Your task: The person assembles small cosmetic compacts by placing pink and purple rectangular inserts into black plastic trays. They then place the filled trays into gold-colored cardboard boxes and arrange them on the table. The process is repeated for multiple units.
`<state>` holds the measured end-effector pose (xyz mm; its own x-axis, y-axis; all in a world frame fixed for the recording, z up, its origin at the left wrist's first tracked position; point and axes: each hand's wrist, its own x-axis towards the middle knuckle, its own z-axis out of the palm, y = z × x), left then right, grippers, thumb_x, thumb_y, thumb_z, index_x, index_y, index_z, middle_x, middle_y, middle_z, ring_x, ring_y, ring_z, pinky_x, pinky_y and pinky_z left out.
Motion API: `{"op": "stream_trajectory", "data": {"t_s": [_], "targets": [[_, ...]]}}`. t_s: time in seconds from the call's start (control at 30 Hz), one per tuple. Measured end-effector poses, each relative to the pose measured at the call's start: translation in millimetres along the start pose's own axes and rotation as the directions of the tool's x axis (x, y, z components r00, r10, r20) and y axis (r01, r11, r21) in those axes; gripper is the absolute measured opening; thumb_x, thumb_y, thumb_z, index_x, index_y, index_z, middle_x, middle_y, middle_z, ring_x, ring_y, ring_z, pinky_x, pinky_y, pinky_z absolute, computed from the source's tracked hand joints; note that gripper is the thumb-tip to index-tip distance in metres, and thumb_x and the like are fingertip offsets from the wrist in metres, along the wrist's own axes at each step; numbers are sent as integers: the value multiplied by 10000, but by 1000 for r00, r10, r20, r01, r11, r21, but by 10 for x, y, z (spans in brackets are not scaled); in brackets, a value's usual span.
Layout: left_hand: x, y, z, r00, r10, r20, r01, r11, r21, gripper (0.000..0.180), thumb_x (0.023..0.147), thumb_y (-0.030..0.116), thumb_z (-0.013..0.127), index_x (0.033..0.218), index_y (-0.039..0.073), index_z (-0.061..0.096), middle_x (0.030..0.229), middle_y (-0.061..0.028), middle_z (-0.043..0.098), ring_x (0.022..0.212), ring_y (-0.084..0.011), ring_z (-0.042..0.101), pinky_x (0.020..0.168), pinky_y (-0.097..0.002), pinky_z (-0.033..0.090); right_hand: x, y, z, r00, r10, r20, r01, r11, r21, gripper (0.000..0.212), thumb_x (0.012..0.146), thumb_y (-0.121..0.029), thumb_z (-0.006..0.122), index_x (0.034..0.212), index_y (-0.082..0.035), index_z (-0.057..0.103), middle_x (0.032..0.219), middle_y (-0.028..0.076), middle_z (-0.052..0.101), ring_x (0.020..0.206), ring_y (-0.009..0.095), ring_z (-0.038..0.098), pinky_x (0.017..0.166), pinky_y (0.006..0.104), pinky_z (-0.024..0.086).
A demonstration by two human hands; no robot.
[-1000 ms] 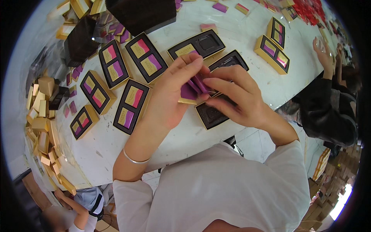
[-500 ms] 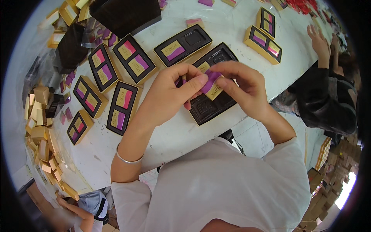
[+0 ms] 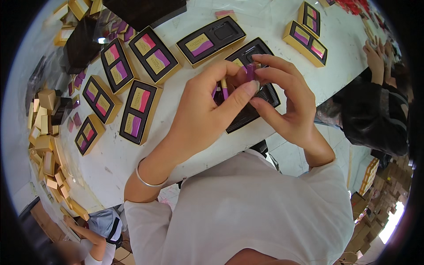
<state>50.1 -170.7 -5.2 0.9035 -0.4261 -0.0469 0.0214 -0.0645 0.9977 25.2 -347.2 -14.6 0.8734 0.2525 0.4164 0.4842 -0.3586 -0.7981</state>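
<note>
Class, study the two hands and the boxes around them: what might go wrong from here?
1. The left hand holds several small purple-and-gold pieces close together, so one might slip out and drop.
2. The right hand is close above a dark tray, so its fingers could perhaps knock the tray askew.
3. A nearby box has one filled and one empty compartment; it might be overlooked.
</note>
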Motion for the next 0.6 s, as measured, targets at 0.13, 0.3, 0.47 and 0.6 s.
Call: {"op": "stream_trajectory", "data": {"t_s": [0.13,0.3,0.47,0.6], "targets": [[-69,34,26,993,-54,102,47,997,67,164,831,144,639,914,8,600,727,23,522,645,-35,440,558,-197,338,5,34,-73,994,-84,73,76,992,103,311,748,-25,697,1040,4,594,1191,192,532,960,242,593,783,313,497],[-306,95,-195,995,-64,82,26,918,395,344,737,135,720,1042,31,597,707,-7,499,630,-98,434,575,-225,353,-119,112,-110,961,-7,276,-8,999,54,329,740,-78,699,1051,-15,613,1154,189,576,1066,313,550,887,382,446],[-679,-22,-58,987,-144,-68,155,768,621,713,632,255,810,1256,88,510,721,-45,489,626,-151,461,561,-272,403,-140,338,106,845,-314,433,388,917,-94,198,661,-62,698,854,-28,667,1131,79,584,1026,280,518,836,392,405],[-722,-202,-109,981,-5,-196,139,723,677,688,703,310,747,1276,54,465,763,-51,500,635,-181,511,543,-303,434,-62,345,52,868,-182,461,244,967,-77,222,669,-84,715,887,-109,688,948,42,548,913,225,477,788,356,321]]}}
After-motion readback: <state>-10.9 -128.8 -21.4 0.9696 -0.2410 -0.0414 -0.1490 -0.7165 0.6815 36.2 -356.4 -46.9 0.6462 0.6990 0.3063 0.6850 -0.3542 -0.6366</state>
